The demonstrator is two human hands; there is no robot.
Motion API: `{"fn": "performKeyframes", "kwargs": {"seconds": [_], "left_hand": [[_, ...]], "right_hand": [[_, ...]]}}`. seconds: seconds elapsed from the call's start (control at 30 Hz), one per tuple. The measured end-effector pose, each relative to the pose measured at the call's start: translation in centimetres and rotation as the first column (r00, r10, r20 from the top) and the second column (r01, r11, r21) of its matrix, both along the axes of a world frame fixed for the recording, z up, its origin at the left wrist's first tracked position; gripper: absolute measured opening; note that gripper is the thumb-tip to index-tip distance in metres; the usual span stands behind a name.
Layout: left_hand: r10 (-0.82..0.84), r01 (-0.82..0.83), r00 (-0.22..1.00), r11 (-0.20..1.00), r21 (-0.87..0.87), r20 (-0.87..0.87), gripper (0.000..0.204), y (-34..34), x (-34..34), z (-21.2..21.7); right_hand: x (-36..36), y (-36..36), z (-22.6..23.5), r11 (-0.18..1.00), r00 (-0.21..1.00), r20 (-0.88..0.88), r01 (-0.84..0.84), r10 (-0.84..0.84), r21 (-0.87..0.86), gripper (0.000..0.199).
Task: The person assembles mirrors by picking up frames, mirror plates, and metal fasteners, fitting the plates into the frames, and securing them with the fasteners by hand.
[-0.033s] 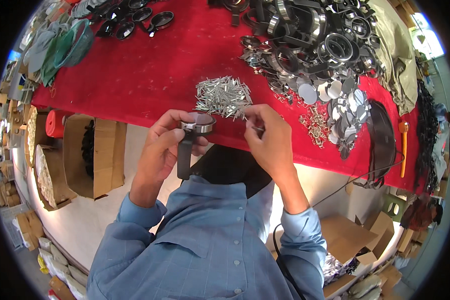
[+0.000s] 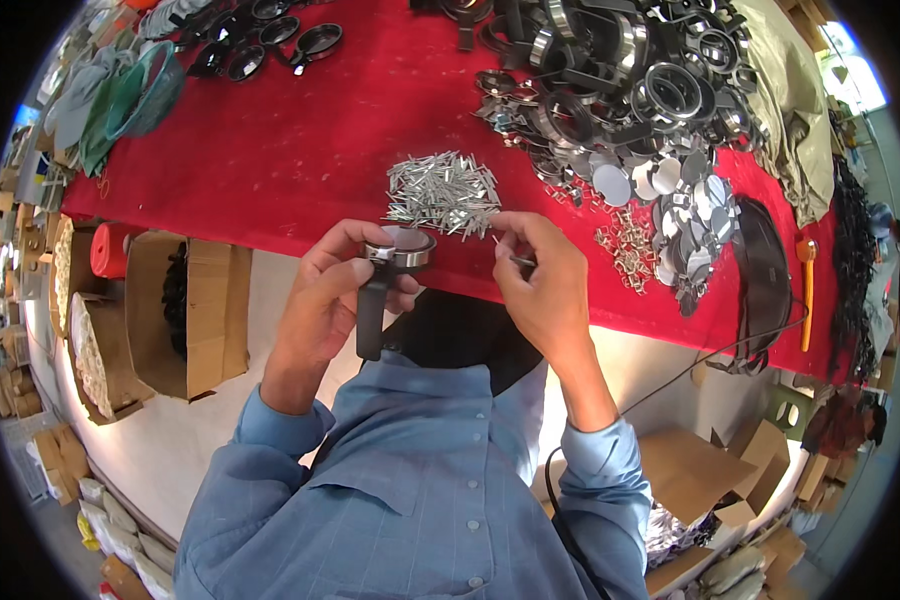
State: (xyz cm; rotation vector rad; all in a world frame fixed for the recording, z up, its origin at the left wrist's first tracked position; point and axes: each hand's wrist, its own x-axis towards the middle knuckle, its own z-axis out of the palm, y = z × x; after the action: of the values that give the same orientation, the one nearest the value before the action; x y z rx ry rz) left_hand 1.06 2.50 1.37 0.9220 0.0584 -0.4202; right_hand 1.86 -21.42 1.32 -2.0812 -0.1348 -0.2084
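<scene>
My left hand [image 2: 320, 290] is closed round a round, metal-rimmed part with a black handle [image 2: 373, 310]. Its pale flat face is turned up, and the handle points down toward my shirt. To the right, my right hand [image 2: 542, 275] pinches a thin metal pin [image 2: 521, 261], partly hidden by the fingers. A loose heap of silvery metal pins [image 2: 440, 193] lies on the red-covered table [image 2: 300, 150] just beyond both hands. The two hands are apart, at the table's near edge.
Black and silver rings with handles [image 2: 670, 92] are piled at the far right. Grey discs [image 2: 695, 225] and small brass-coloured clips [image 2: 627, 250] lie nearer. Black round parts [image 2: 318, 40] and a green basket [image 2: 150, 95] sit far left. Cardboard boxes [image 2: 218, 320] stand below, beside a dark bag [image 2: 765, 280] on the right.
My right hand has shifted very slightly to the right. The left hand keeps its grip on the metal-rimmed part, almost still.
</scene>
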Motion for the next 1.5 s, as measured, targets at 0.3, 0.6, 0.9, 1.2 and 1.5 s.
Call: {"fn": "performKeyframes", "kwargs": {"seconds": [0.3, 0.6, 0.9, 1.2, 1.5], "left_hand": [[-0.098, 0.094, 0.988, 0.995, -0.037, -0.122, 0.028, -4.8, 0.0, -0.4], [-0.106, 0.091, 0.983, 0.99, -0.106, -0.147, 0.027, -6.6, -0.2, -1.2], [-0.135, 0.111, 0.978, 0.982, -0.15, -0.16, 0.028, -6.6, -0.3, -1.1], [-0.044, 0.038, 0.995, 0.997, -0.061, -0.095, 0.026, -6.8, -0.8, -1.0], [0.037, -0.04, 0.997, 0.999, -0.033, -0.073, 0.023, -6.6, -0.8, -1.3]], "right_hand": [[-3.6, -1.3, 1.6, 0.924, 0.981, -0.162, 0.157, -0.105, 0.348, 0.009], [-4.4, -0.4, 0.8, 0.849, 0.994, -0.081, 0.106, -0.075, 0.518, 0.009], [-3.9, -0.2, 0.9, 0.868, 0.995, -0.075, 0.092, -0.063, 0.488, 0.009], [-3.8, 0.8, 1.3, 0.825, 0.997, -0.081, 0.06, -0.018, 0.562, 0.009], [-3.7, 1.1, 1.0, 0.865, 0.997, -0.064, 0.078, -0.053, 0.496, 0.007]]}}
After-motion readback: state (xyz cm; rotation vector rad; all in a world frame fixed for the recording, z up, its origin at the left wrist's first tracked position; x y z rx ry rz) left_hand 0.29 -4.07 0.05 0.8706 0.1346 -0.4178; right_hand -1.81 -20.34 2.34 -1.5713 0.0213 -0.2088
